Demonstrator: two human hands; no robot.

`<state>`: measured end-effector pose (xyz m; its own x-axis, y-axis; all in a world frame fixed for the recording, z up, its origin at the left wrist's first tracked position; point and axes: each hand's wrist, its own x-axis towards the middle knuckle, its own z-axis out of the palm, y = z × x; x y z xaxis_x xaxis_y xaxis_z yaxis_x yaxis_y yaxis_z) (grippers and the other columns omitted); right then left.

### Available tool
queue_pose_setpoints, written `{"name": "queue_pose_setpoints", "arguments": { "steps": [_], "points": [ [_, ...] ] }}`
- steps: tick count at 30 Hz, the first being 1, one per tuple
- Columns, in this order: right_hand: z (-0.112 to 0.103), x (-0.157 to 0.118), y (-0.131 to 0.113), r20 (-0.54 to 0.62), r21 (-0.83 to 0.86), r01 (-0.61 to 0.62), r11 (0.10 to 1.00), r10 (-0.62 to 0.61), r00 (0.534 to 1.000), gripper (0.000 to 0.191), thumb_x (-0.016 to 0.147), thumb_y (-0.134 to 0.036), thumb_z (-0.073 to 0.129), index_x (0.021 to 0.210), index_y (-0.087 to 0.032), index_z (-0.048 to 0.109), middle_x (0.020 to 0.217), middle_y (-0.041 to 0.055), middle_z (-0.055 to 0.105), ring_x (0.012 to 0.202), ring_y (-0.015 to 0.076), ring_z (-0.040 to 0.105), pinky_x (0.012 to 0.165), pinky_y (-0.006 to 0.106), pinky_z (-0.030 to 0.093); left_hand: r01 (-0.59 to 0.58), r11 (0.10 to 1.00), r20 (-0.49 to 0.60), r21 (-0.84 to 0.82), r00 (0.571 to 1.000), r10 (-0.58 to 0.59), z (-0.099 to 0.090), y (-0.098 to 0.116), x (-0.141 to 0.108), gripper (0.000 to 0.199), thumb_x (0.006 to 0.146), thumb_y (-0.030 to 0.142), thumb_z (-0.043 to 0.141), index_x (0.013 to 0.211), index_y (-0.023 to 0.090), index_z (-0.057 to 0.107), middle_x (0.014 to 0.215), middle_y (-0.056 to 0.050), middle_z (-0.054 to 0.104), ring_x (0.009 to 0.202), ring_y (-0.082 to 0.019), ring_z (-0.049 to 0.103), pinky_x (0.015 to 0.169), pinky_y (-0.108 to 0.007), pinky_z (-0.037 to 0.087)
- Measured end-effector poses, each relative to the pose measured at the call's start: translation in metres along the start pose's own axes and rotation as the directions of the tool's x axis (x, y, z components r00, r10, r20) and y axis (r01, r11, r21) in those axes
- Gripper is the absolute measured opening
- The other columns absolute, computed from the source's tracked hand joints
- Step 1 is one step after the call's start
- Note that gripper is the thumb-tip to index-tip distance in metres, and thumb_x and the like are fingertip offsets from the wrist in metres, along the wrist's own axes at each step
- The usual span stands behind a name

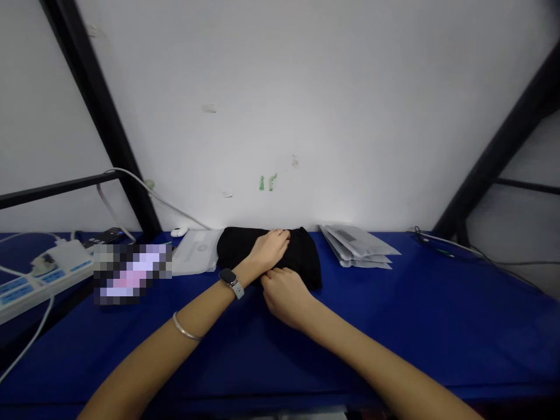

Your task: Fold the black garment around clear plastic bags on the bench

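Observation:
A bundle of black cloth (306,256) lies against the wall on the blue tabletop (350,326). My left hand (270,249), with a watch at its wrist, rests on top of the cloth, its fingers together and bent over the fabric. Just below it, my right hand (284,291) is closed on the cloth's front edge, knuckles up. The two hands nearly touch. What lies under the fingers is hidden.
Right of the cloth is a stack of pale plastic bags (356,245); another pale bag (196,252) lies left. Farther left are a pixelated object (133,274), a power strip (48,283) and cables. Black posts (105,111) flank the table.

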<state>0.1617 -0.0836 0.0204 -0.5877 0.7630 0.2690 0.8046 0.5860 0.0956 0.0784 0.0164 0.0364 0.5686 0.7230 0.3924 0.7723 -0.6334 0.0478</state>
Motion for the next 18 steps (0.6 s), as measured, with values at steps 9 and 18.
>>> {"name": "queue_pose_setpoints", "arguments": {
  "steps": [9,18],
  "points": [
    [-0.002,-0.005,-0.034,-0.311,0.300,0.443,0.845,-0.352,0.883,0.055,0.076,-0.006,0.042,0.130,-0.015,0.046,0.119,0.0124,0.053,0.109,0.0220,0.046,0.093,0.039,0.042,-0.164,0.914,-0.017,0.372,0.983,0.184,0.021,-0.004,-0.051,0.027,0.092,0.012,0.041,0.115,0.015,0.054,0.113,-0.010,0.059,0.103,-0.023,0.054,0.080,-0.035,0.045],
    [0.002,-0.009,-0.044,-0.227,0.421,0.422,0.803,-0.357,0.906,0.066,0.071,-0.004,0.042,0.136,-0.014,0.038,0.128,0.0124,0.048,0.116,0.0224,0.041,0.101,0.041,0.038,-0.179,0.870,0.002,0.460,0.980,0.201,0.027,-0.002,-0.064,0.035,0.091,0.008,0.040,0.124,0.011,0.050,0.128,-0.014,0.053,0.107,-0.024,0.052,0.079,-0.035,0.046]
  ]
}}
